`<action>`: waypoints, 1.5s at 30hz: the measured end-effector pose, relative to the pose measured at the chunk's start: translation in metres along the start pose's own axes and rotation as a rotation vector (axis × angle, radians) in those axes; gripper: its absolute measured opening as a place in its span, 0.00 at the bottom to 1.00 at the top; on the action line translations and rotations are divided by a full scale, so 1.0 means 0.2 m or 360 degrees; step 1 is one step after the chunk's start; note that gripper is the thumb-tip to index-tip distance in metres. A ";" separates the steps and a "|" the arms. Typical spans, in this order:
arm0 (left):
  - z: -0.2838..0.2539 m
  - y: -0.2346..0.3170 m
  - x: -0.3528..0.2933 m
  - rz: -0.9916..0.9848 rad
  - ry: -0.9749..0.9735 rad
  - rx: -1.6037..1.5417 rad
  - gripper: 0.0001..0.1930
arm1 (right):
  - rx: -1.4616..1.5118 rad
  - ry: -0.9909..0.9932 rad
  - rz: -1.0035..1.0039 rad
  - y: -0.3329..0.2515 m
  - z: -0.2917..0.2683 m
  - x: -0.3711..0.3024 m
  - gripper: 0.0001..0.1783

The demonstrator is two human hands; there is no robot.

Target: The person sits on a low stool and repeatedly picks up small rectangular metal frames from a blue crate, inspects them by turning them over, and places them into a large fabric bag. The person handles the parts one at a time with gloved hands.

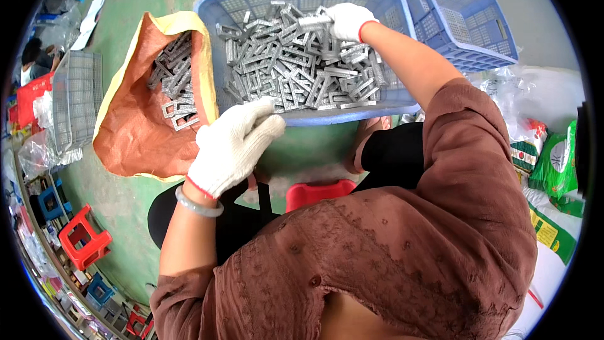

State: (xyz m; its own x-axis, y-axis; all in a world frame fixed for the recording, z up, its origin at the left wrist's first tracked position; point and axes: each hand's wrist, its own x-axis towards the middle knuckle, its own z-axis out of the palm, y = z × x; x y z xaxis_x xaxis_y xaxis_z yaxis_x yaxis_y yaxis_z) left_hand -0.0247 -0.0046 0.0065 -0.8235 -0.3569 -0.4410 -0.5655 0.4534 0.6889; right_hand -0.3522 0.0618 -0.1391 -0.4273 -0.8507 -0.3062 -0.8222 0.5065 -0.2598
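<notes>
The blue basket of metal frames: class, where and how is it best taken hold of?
Probably two-handed, by the rim at the short ends of the blue basket, coming from left and right. Its thick rim runs all round, and heaped metal frames span most of its length. The orange sack crowds the left end, the blue crate the right, so access looks tight.

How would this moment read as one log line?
Right hand: gripping metal part over blue basket | left hand: nothing visibly held, by basket's near edge | orange sack: left of basket, holding similar parts
</notes>
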 end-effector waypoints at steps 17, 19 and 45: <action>0.07 0.10 -0.08 0.0484 0.0157 -0.1309 0.24 | 0.2660 0.0073 -0.0201 -0.56 -0.39 -0.91 0.16; 0.07 0.09 -0.12 0.0495 0.0216 -0.1331 0.22 | 0.2781 0.0125 -0.0312 -0.59 -0.35 -0.96 0.18; 0.12 0.08 -0.11 0.0740 0.0363 -0.1426 0.22 | 0.2681 0.0292 -0.0501 -0.56 -0.31 -0.99 0.31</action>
State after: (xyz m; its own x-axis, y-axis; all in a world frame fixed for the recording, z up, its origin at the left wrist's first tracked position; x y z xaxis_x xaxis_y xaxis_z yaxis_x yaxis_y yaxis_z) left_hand -0.0155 0.0293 0.0136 -0.8706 -0.4908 0.0334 0.1249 -0.1549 0.9800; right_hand -0.1994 0.1645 0.0068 -0.4722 -0.8814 0.0099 0.3408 -0.1929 -0.9201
